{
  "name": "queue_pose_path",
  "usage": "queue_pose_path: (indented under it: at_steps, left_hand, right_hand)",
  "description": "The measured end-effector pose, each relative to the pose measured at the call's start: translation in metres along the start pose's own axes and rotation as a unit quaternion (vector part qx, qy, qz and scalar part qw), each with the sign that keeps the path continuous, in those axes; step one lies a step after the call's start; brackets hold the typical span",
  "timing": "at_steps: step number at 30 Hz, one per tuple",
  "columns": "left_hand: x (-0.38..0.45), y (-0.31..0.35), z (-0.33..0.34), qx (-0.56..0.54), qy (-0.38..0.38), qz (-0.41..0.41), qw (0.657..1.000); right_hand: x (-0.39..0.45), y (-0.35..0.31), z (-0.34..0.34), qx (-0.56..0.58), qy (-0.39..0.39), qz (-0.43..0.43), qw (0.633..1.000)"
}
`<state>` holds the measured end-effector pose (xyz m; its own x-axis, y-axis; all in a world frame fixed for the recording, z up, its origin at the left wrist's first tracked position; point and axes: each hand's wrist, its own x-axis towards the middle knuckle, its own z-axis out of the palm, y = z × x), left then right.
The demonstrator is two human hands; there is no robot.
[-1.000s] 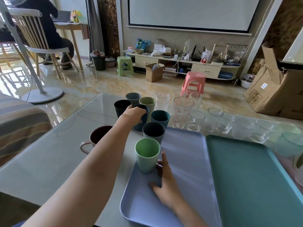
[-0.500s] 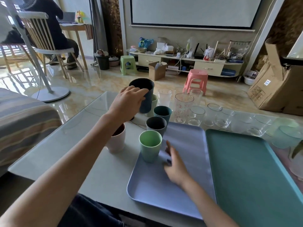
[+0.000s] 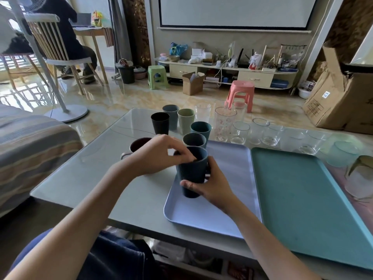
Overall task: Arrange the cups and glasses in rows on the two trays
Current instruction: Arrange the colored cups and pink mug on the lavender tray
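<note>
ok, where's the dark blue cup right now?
Head view, centre: the dark blue cup is at the near-left of the lavender tray, left hand at its rim, right hand around its base, just in front of the grey cup.

light: plenty of daylight, let in from the left
glare: bright window patches mirrored on the floor (image 3: 30, 93) and the table (image 3: 129, 126)
shadows: soft ones only
edges: lines bent by the wide lens
focus: slight softness seen throughout
</note>
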<state>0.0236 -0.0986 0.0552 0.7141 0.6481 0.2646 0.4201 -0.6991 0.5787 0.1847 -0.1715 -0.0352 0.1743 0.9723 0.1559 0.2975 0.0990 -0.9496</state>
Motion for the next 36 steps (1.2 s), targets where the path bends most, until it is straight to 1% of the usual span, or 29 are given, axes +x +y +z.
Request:
queue_pose_path:
  at_steps: [1, 2, 3, 5, 7, 8, 12, 17, 21, 29, 36]
  left_hand:
    - [0.002, -0.010, -0.001, -0.026, 0.018, -0.024, 0.999]
    - [0.003, -0.021, 0.000, -0.022, 0.036, -0.045, 0.998]
    - [0.005, -0.033, 0.003, 0.019, 0.036, -0.047, 0.998]
    - [0.008, -0.054, 0.015, 0.129, -0.029, -0.042, 0.990]
    - [0.010, -0.064, 0.030, 0.192, -0.103, -0.059, 0.974]
    - [0.011, -0.066, 0.037, 0.208, -0.113, -0.065, 0.969]
    - [0.018, -0.064, 0.048, 0.191, -0.069, -0.070, 0.977]
    - [0.019, -0.062, 0.049, 0.206, -0.074, -0.050, 0.974]
    - [0.018, -0.061, 0.051, 0.219, -0.066, -0.040, 0.973]
    - [0.022, -0.070, 0.051, 0.181, -0.053, -0.021, 0.982]
    - [0.025, -0.072, 0.049, 0.168, -0.042, -0.036, 0.984]
  right_hand:
    - [-0.004, 0.007, 0.001, -0.005, -0.004, 0.011, 1.000]
    - [-0.008, 0.014, 0.002, -0.004, -0.011, 0.022, 1.000]
    - [-0.010, 0.020, 0.003, 0.001, -0.019, 0.035, 0.999]
    - [-0.013, 0.030, 0.008, 0.008, -0.032, 0.058, 0.998]
    - [-0.013, 0.038, 0.013, 0.017, -0.043, 0.073, 0.996]
    - [-0.013, 0.041, 0.015, 0.020, -0.045, 0.075, 0.996]
    - [-0.016, 0.048, 0.023, 0.034, -0.051, 0.073, 0.995]
    - [-0.015, 0.053, 0.028, 0.052, -0.055, 0.074, 0.994]
    - [-0.017, 0.053, 0.032, 0.036, -0.049, 0.065, 0.996]
    - [-0.017, 0.051, 0.034, 0.026, -0.066, 0.060, 0.996]
    - [-0.016, 0.049, 0.034, 0.022, -0.076, 0.058, 0.995]
